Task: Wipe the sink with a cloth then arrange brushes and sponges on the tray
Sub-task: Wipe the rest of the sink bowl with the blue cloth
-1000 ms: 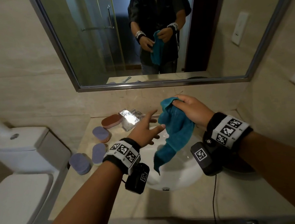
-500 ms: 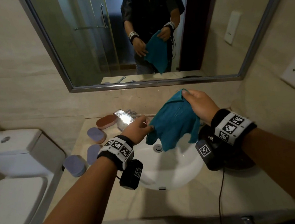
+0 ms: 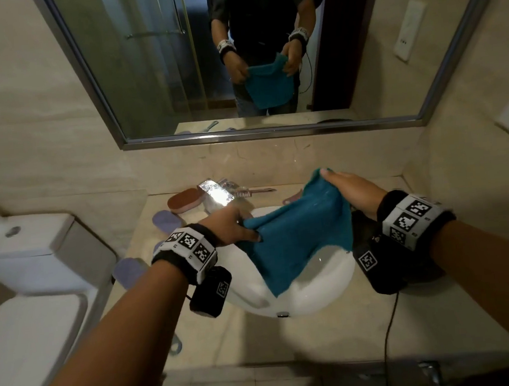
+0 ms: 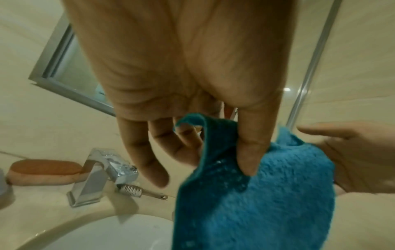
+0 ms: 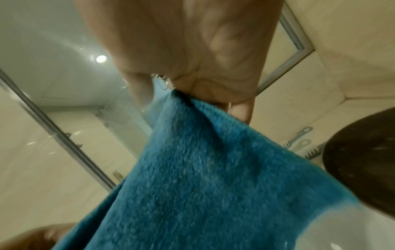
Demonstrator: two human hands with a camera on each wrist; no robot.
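Both hands hold a teal cloth (image 3: 297,238) spread above the white sink (image 3: 326,288). My left hand (image 3: 234,228) pinches its left corner between thumb and fingers, as the left wrist view shows on the cloth (image 4: 245,194). My right hand (image 3: 348,190) pinches the upper right corner; the cloth (image 5: 203,169) hangs down from it. Behind the basin lie a brown sponge (image 3: 186,200), purple sponges (image 3: 166,220) and a white-bristled brush (image 3: 253,192). A dark round tray (image 5: 363,155) sits right of the sink, mostly hidden in the head view.
A chrome tap (image 3: 216,194) stands behind the basin. A white toilet (image 3: 23,274) is at the left, close to the counter's edge. A mirror (image 3: 250,54) covers the wall ahead. More brushes (image 5: 299,140) lie by the tray. A cable (image 3: 388,335) hangs over the counter front.
The left hand, open a second ago, has taken the cloth's left corner. Both hands have drawn the cloth out wide over the sink.
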